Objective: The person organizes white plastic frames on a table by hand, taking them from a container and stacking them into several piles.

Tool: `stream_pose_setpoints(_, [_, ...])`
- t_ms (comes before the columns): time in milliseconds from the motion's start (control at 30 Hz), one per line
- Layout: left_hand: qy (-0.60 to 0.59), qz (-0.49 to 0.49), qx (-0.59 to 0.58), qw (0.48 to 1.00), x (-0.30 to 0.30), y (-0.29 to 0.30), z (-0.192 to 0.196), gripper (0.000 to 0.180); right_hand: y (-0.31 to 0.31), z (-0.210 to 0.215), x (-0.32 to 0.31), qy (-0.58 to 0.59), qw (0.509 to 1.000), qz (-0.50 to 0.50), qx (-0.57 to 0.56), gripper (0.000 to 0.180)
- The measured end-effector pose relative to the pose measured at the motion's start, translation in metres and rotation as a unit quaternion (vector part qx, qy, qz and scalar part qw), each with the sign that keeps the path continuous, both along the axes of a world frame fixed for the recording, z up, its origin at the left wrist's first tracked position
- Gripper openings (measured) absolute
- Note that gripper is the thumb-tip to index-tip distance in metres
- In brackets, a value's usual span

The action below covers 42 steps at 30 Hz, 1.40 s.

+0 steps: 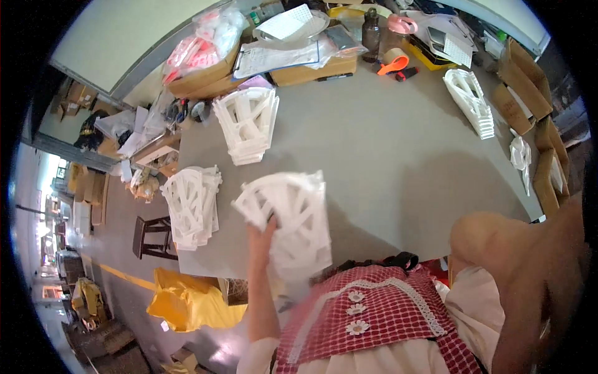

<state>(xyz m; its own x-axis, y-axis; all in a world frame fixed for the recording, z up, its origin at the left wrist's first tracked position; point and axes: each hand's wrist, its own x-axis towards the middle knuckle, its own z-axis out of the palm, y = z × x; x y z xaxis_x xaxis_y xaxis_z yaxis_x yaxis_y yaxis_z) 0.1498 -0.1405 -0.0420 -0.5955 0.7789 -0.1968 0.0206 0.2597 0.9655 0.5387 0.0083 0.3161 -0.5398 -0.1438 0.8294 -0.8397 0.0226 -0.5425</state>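
Observation:
My left hand point(261, 238) is closed on a stack of white fan-shaped plastic frames point(296, 206) with openwork ribs. The frames are held over the front edge of the grey table point(374, 156), slightly blurred, and hide part of my fingers. Left of them, a second stack of similar frames point(190, 209) lies at the table's left edge. Behind it rests another stack of white frames point(246, 124). My right arm point(492, 243) is bent at the elbow at the lower right, and its hand is out of the picture.
Another frame stack point(470, 103) lies far right, beside cardboard boxes point(523, 81). Along the back are a clipboard point(277, 57), a dark bottle point(371, 34) and an orange tape dispenser point(392, 62). A dark stool point(152, 237) and yellow sack point(187, 302) are on the floor at left.

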Motion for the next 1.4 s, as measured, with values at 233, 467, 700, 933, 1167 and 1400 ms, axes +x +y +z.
stream_pose_setpoints(233, [0.098,-0.033,0.05,0.993,0.097,0.117,-0.03,0.058,0.005,-0.001,0.013,-0.011,1.0,-0.005,-0.01,0.018])
stream_pose_setpoints(467, [0.074,-0.172,0.057,0.981,0.178,0.162,-0.009,0.061,0.027,-0.018,0.031,-0.065,0.983,-0.109,-0.131,0.018])
stream_pose_setpoints(700, [-0.014,-0.152,0.014,0.988,0.169,0.118,0.004,0.05,0.087,-0.204,-0.021,-0.384,0.746,-0.538,-0.083,0.018])
stream_pose_setpoints(933, [-0.02,-0.147,-0.032,0.988,0.151,0.111,0.015,0.03,0.081,-0.321,-0.046,-0.296,0.657,-0.67,0.178,0.019])
stream_pose_setpoints(1167, [-0.266,-0.174,-0.011,0.948,0.14,0.129,0.022,0.015,0.068,-0.325,-0.046,-0.309,0.602,-0.674,0.295,0.016])
stream_pose_setpoints(1400, [-0.153,-0.184,-0.006,0.971,0.151,0.108,0.066,0.012,0.064,-0.313,-0.038,-0.318,0.644,-0.645,0.262,0.021])
